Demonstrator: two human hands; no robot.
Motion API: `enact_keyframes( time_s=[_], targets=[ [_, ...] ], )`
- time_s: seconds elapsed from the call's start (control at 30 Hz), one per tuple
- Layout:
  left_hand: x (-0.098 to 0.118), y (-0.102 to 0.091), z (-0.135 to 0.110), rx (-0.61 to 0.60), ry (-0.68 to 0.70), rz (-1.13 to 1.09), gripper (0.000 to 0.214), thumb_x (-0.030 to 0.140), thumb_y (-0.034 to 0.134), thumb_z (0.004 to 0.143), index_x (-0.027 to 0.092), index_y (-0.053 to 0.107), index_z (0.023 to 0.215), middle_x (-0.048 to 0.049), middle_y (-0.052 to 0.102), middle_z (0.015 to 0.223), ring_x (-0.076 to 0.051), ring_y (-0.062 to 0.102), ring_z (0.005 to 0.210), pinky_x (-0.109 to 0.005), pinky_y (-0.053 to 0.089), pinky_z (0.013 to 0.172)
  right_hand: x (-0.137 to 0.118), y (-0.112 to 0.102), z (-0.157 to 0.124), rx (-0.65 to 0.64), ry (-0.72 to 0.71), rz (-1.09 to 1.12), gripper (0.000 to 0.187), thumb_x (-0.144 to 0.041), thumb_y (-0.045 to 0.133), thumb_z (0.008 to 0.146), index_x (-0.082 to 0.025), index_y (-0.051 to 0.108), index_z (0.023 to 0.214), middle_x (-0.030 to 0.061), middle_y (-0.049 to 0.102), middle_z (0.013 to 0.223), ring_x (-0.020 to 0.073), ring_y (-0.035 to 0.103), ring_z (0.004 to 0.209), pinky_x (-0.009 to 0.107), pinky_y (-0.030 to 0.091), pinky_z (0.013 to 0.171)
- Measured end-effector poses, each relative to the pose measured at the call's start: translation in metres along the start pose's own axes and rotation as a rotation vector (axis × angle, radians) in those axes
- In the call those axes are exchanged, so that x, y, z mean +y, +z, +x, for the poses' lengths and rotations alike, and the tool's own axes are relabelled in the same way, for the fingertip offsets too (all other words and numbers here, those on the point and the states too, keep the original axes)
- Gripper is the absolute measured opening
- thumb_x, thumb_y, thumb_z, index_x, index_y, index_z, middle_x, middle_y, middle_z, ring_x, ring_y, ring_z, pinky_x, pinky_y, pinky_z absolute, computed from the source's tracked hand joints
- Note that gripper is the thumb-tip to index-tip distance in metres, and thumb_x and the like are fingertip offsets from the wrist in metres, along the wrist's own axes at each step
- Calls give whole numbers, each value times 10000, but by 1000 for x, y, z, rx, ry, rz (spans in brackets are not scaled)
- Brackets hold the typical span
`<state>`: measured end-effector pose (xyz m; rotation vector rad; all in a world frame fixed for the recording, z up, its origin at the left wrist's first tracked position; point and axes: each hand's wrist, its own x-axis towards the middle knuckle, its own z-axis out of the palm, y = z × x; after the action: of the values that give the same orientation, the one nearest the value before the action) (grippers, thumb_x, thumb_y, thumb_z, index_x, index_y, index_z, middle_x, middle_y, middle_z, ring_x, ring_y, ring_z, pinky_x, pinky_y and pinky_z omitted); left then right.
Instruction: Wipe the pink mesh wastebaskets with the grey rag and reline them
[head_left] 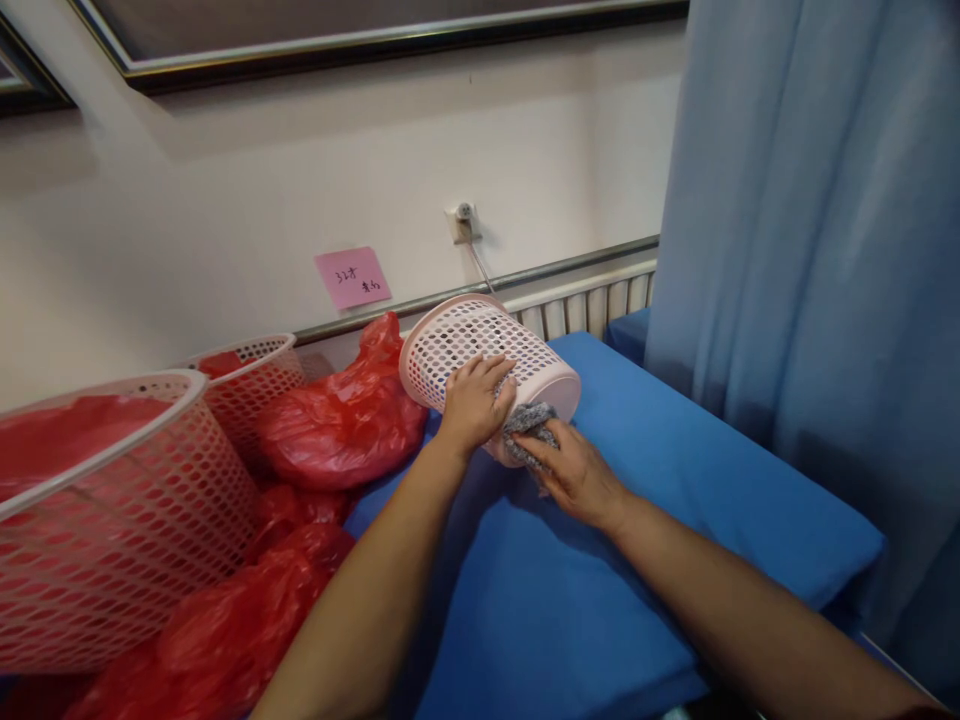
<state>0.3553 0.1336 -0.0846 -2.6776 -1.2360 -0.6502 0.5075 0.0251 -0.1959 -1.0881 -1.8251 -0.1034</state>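
While a pale pink basket [491,335] is tipped on its side above the blue cover [600,600], with its wide rim turned to the far left and its round base toward the near right, its perforated wall is touched by the left hand [476,400]; the fingers of that hand are laid out flat rather than curled, and no firm grasp is seen; by the right hand [574,470] a crumpled grey cloth [529,420] is gripped and held against the basket beside the edge of its base; whether the basket's full weight is borne by the cover cannot be told.

To the left, a knotted red bag [345,420] is set near the basket's rim; more red plastic [247,590] is heaped below it, beside a large basket [135,560] by which red plastic is also held; behind these, a smaller basket [255,395] is partly hidden; on the wall, a handwritten pink note [352,277] and a socket [463,222] with a plug in it are seen, above a metal pipe [600,255] and a radiator [592,305]; the right side is filled by a blue curtain [810,250].
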Motion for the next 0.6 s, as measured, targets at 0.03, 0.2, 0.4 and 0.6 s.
enact_keyframes(
  time_s=[0.03, 0.2, 0.4, 0.6],
  targets=[
    [0, 0, 0, 1, -1, -3, 425, 374, 453, 1012, 295, 603, 1402, -6, 584, 1498, -297, 417, 1449, -523, 306, 1191, -2, 1, 0, -4, 7, 11, 530, -133, 530, 922, -307, 545, 1422, 110, 553, 1302, 268, 591, 1171, 456, 552, 998],
    [0, 0, 0, -3, 12, -9, 421, 392, 442, 1021, 295, 609, 1394, -6, 577, 1505, -309, 416, 1450, -542, 308, 1183, 7, 3, -2, 199, 309, 46, 511, -185, 524, 944, -267, 512, 1449, 129, 516, 1343, 282, 583, 1217, 484, 533, 1037],
    [1, -1, 1, 6, 13, -8, 418, 366, 452, 1017, 282, 614, 1393, -6, 592, 1490, -312, 420, 1449, -527, 304, 1191, -7, -3, -7, -285, 47, 141, 524, -123, 592, 869, -288, 592, 1367, 85, 585, 1241, 233, 623, 1102, 403, 562, 965],
    [1, -1, 0, -2, 14, -14, 417, 375, 454, 1017, 286, 612, 1392, -10, 578, 1505, -309, 415, 1452, -527, 305, 1188, -5, 5, -8, 1, 164, 168, 526, -129, 557, 892, -268, 556, 1399, 107, 558, 1304, 249, 596, 1178, 434, 533, 1023]
  ],
)
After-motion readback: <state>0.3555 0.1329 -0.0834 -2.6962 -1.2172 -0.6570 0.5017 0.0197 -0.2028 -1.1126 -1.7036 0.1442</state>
